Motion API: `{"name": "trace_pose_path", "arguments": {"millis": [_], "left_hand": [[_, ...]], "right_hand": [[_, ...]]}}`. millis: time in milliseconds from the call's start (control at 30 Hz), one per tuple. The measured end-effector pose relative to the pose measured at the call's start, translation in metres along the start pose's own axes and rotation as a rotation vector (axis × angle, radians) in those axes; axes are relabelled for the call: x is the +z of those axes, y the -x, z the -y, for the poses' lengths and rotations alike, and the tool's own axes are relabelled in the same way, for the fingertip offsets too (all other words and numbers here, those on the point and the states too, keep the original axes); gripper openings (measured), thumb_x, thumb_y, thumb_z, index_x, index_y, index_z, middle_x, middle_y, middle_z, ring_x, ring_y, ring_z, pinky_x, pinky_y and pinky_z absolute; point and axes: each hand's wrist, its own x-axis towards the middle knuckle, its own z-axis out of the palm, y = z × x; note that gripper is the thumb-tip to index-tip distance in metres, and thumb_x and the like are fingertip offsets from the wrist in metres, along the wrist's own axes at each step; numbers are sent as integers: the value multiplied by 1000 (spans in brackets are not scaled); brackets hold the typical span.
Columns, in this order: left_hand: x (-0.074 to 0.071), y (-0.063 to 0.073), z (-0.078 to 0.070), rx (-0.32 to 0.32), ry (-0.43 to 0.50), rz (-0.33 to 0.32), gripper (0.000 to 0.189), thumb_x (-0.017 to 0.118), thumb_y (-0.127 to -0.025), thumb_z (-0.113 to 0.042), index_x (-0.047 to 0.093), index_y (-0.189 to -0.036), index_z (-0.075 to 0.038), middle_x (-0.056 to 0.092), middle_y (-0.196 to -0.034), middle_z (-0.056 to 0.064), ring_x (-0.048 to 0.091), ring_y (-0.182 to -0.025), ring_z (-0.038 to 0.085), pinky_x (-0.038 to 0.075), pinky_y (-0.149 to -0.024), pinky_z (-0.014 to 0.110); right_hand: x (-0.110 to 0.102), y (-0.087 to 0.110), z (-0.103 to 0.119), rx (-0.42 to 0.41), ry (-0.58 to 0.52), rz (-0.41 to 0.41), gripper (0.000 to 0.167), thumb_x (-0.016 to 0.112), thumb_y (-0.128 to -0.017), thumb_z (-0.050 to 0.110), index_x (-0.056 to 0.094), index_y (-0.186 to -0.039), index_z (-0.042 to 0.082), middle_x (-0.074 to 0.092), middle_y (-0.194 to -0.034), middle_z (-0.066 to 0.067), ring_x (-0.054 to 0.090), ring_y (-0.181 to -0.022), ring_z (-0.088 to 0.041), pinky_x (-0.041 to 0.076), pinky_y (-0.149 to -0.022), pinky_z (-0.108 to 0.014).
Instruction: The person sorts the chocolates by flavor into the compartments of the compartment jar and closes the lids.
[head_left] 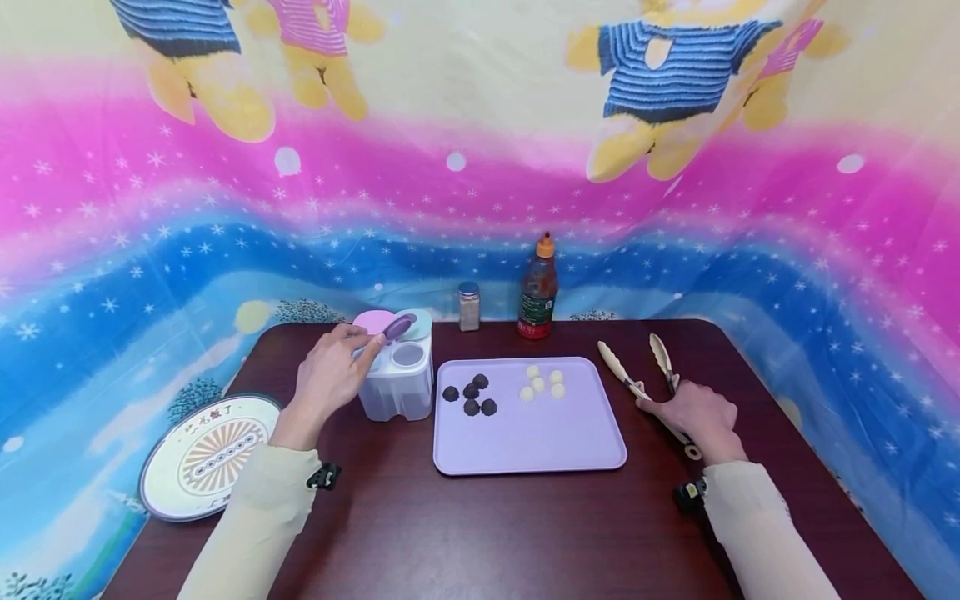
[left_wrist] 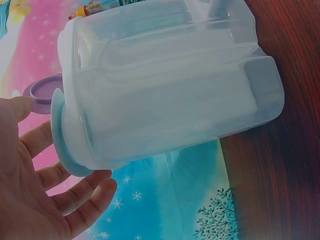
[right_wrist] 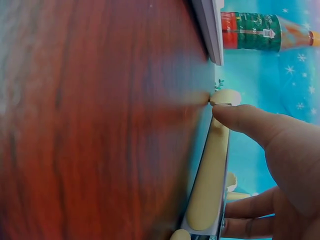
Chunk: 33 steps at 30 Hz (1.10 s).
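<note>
My left hand (head_left: 330, 372) is at the top of a translucent white container (head_left: 397, 402) with several round mouths. Thumb and fingers pinch a small purple lid (head_left: 398, 327), tilted up beside an uncovered round mouth. In the left wrist view the thumb lies on the purple lid (left_wrist: 46, 94), while other fingers are near a pale teal lid (left_wrist: 61, 135). A pink lid (head_left: 372, 320) shows behind. On the right, my right hand (head_left: 697, 414) holds cream-tipped tongs (head_left: 621, 365), spread apart with tips pointing away. The right wrist view shows the thumb against one tong arm (right_wrist: 207, 185).
Dark balls (head_left: 471, 391) and white balls (head_left: 538, 384) lie in two groups on a lilac tray (head_left: 525, 442) between the hands. Behind stand a shaker jar (head_left: 468, 308) and a sauce bottle (head_left: 537, 292). A patterned plate (head_left: 168, 467) sits at the table's left edge.
</note>
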Motion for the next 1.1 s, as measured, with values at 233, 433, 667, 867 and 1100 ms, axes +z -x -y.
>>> {"name": "trace_pose_path", "arguments": {"millis": [233,433,667,867,1100], "left_hand": [[1,0,0,2,-2,2,74,26,-103,-64,63,-135,-9,52,-147,13,45,-137,39,48,-95,65],[1,0,0,4,-3,0,73,27,-102,-64,63,-135,-9,52,-146,13,46,-136,39,48,-96,65],[0,0,0,8,2,-4,73,27,-102,-63,64,-134,-8,53,-146,13,47,-135,39,48,-96,65],[0,1,-1,5,4,-1,73,27,-102,-64,64,-134,-9,53,-146,13,47,-136,39,47,-96,65],[0,0,-1,5,6,-6,72,28,-102,-63,64,-134,-9,53,-146,13,48,-135,39,48,-95,65]], "right_hand": [[1,-1,-1,-18,-16,2,87,64,-78,74,57,-114,-4,62,-87,-22,58,-73,-33,43,-56,-43],[-1,1,-4,-10,-31,4,80,65,-79,70,58,-109,-3,61,-84,-18,56,-71,-31,42,-55,-42],[-2,3,-7,-6,-47,4,80,65,-79,70,56,-106,-5,61,-90,-22,56,-76,-34,44,-59,-46],[-2,1,-9,-8,-42,-3,97,63,-81,71,47,-125,-14,55,-108,-33,56,-88,-46,46,-67,-55],[-3,0,-7,-13,-67,-41,101,59,-82,74,44,-131,-13,52,-112,-33,56,-91,-48,45,-69,-57]]}}
